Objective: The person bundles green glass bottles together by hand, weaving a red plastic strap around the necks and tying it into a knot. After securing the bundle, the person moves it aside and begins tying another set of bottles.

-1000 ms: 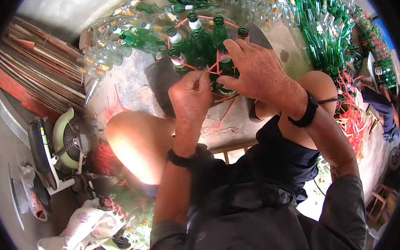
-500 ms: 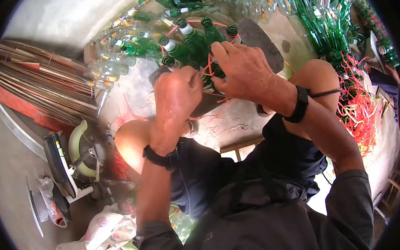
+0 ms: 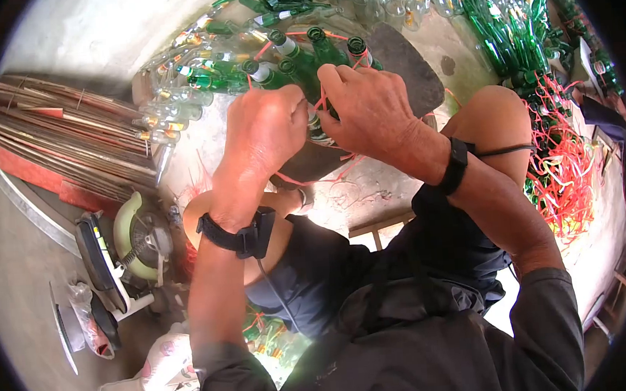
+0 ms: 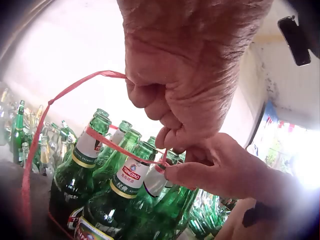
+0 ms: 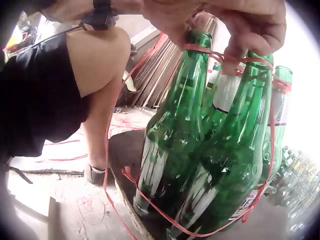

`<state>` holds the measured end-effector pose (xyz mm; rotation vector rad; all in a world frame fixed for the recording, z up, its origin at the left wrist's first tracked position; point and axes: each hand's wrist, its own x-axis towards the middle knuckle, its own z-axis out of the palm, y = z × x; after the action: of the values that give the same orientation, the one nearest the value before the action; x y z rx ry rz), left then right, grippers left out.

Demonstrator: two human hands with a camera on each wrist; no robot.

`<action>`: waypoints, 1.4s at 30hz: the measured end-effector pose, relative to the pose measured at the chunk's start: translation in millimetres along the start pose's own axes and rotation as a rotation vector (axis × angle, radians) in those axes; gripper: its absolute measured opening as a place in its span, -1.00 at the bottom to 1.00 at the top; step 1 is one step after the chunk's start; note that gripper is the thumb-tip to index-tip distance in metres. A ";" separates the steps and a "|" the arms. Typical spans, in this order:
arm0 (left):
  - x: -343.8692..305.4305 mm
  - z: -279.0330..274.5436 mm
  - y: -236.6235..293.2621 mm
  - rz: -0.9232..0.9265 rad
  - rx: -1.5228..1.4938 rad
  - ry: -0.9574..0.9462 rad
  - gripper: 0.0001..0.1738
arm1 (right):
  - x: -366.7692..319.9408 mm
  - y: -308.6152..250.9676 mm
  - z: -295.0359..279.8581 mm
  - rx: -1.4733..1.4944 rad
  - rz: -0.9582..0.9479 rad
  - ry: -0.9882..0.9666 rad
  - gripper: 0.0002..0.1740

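Left hand (image 3: 262,130) is sitting tightly curled; right hand (image 3: 373,107) is lying bent close beside it. Left forearm (image 3: 222,290), right forearm (image 3: 498,202) slanting inward.

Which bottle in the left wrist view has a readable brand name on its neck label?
The front bottle, right of the leftmost bundled bottle: its pale neck label reads TSINGTAO. No other neck label shows a readable name.

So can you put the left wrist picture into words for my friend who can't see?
The left hand grips red string above a group of green bottles, with the right hand just below it, by their necks. The string also runs across the necks, and more bottles show behind.
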<state>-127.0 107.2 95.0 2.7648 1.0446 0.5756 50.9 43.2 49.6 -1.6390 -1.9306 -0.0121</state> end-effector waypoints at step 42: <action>-4.4 21.9 -41.2 -0.496 -0.222 -0.137 -0.82 | -3.4 2.5 1.2 0.026 -0.040 0.019 -0.79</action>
<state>-146.5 135.6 63.1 2.2017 1.4599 0.3940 52.9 41.2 46.2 -1.5776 -1.9407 -0.0184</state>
